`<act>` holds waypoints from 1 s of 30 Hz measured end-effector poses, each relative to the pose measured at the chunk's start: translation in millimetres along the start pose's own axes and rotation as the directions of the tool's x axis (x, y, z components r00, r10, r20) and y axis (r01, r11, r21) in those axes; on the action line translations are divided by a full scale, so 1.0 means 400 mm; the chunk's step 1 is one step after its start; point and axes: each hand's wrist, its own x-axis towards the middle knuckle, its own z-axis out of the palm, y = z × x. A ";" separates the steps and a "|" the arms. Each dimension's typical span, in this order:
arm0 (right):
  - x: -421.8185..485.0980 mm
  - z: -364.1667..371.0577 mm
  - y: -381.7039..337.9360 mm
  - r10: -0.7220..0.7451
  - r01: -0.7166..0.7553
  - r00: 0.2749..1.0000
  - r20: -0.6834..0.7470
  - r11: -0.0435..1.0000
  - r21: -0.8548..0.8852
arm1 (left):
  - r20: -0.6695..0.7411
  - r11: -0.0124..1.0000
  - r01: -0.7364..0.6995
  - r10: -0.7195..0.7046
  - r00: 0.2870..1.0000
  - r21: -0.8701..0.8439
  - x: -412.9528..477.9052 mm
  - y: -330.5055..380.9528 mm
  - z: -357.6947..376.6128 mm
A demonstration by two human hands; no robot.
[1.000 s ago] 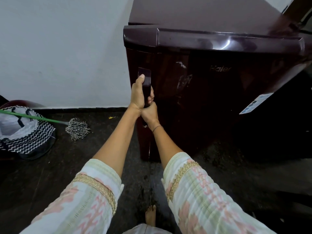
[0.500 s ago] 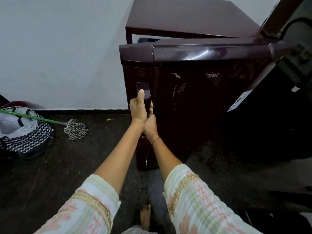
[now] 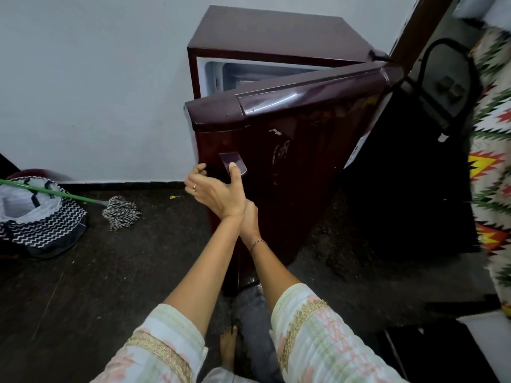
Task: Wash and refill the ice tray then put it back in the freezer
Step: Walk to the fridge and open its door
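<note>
Fridge door (image 3: 290, 150) has swung ajar, exposing the freezer compartment (image 3: 262, 71) for reaching in; left grip (image 3: 213, 189) clasps its edge, right grip (image 3: 250, 219) mostly hidden, state unclear

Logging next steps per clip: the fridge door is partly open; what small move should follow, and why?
Probably swing the fridge door wider with the left hand, whose fingers curl round its edge beside the handle. The door stands only partly open, covering most of the freezer compartment; no ice tray shows yet.

The left hand (image 3: 213, 190) grips the half-open fridge door (image 3: 304, 150) by its edge.
</note>
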 end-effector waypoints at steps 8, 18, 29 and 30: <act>-0.119 -0.101 0.066 -0.024 0.016 0.994 -0.111 0.997 -0.078 | 0.213 0.984 -0.175 0.169 0.962 0.011 -0.133 0.024 -0.069; -0.262 -0.241 0.010 -0.313 0.245 0.869 -0.385 0.945 -0.215 | 0.178 0.910 -0.324 0.285 0.942 0.258 -0.300 0.067 -0.138; -0.373 -0.458 0.002 -0.628 0.435 0.576 -0.522 0.777 -0.455 | 0.262 0.843 -0.537 0.510 0.819 0.035 -0.474 0.080 -0.143; -0.378 -0.471 0.004 -0.643 0.433 0.555 -0.527 0.765 -0.477 | 0.263 0.837 -0.546 0.526 0.809 0.005 -0.484 0.082 -0.137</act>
